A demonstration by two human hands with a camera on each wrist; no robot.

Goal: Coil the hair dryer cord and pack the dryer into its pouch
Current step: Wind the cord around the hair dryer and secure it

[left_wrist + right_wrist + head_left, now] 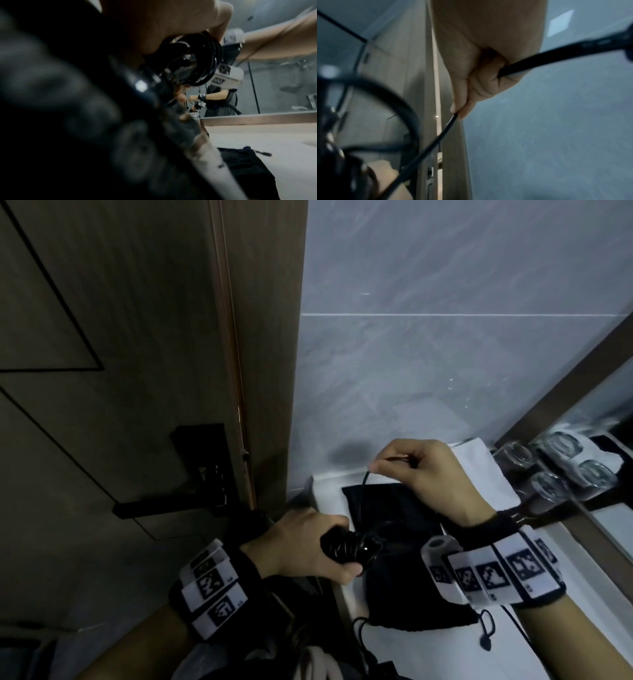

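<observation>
My left hand (308,546) grips the handle of the black hair dryer (356,547) over the counter's left edge. Several turns of black cord (211,58) are wound round that handle. My right hand (411,467) is raised above it and pinches the cord (361,494) between thumb and finger; the cord runs taut down to the dryer. In the right wrist view the cord (436,138) passes through the right hand (462,108) and out past the palm. A black drawstring pouch (421,601) lies on the counter under my right wrist, also seen as the pouch (248,170).
A flat black cloth (394,501) lies further back on the white counter (561,635). Upturned drinking glasses (544,487) stand at the right by a mirror (603,446). A wooden door with a black handle (164,506) is close on the left; tiled wall behind.
</observation>
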